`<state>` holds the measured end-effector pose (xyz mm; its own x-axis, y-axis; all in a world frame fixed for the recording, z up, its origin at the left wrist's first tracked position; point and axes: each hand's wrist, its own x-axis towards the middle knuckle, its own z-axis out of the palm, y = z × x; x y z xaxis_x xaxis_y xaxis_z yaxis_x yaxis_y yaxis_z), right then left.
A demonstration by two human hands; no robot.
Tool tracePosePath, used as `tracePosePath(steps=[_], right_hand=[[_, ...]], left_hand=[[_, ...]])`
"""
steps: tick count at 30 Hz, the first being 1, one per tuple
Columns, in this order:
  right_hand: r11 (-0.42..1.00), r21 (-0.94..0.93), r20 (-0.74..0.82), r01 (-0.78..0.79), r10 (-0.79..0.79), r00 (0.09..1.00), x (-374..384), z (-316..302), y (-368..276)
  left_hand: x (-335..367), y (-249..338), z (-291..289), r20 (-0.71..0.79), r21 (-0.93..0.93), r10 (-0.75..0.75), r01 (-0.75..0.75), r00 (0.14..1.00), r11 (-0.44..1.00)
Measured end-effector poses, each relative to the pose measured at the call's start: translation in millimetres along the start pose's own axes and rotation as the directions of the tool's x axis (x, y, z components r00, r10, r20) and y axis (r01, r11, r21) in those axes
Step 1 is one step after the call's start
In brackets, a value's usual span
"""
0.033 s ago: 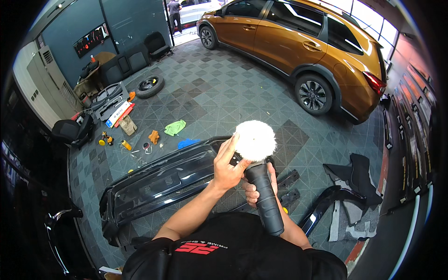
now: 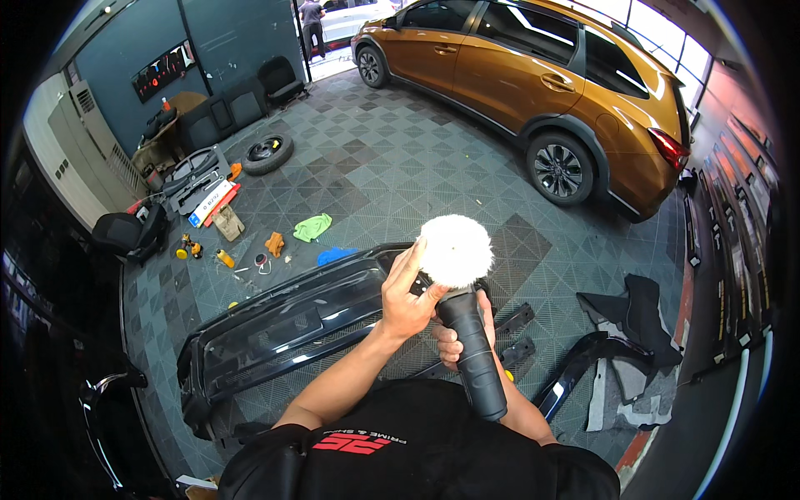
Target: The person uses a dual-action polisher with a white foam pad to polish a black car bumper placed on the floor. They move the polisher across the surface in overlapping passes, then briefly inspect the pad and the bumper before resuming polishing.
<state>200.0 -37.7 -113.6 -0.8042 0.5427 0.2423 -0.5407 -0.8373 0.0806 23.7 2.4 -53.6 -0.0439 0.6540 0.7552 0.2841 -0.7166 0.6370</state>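
Note:
A black hand-held polisher (image 2: 477,358) is held up in front of my chest, its ribbed body slanting down to the right. Its round, white, fluffy wool pad (image 2: 456,252) faces up at the far end. My left hand (image 2: 406,302) grips the pad's left edge, fingers along the rim and thumb by its near side. Around the polisher's body just below the pad, my right hand (image 2: 450,343) is closed; the tool hides part of it. Beneath my hands, a long glossy black bumper-like car panel (image 2: 283,329) lies on the floor.
An orange-brown car (image 2: 500,75) stands at the far right. Dark trim pieces (image 2: 637,325) lie at the right. Left are a spare wheel (image 2: 267,155), a green cloth (image 2: 312,227), a blue cloth (image 2: 336,257), a yellow bottle (image 2: 226,259) and a car seat (image 2: 132,232). Another person (image 2: 312,25) stands beyond the doorway.

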Motion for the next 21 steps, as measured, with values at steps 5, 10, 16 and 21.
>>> tracePosePath(steps=[5, 10, 16, 21], right_hand=[[0.998, -0.064, -0.083, 0.010, -0.016, 0.996, 11.8, 12.7, -5.3], [0.998, -0.055, -0.075, 0.002, -0.006, 0.997, 14.8, 9.3, -3.8], [0.998, -0.056, -0.048, -0.005, 0.003, 0.999, 15.8, 5.2, -5.6], [1.000, -0.021, -0.037, -0.007, 0.006, 0.999, 13.5, 5.2, -6.2]], left_hand=[[4.8, -12.0, 3.3, -0.078, -0.042, 0.001, -0.004, 0.997, 0.999], [-1.0, -19.9, 4.3, -0.114, -0.076, -0.004, -0.005, 0.993, 0.997], [-6.3, -19.1, 10.8, -0.165, -0.112, -0.064, 0.046, 0.984, 0.993], [-9.1, -17.0, 15.9, -0.168, -0.183, -0.146, 0.114, 0.975, 0.976]])
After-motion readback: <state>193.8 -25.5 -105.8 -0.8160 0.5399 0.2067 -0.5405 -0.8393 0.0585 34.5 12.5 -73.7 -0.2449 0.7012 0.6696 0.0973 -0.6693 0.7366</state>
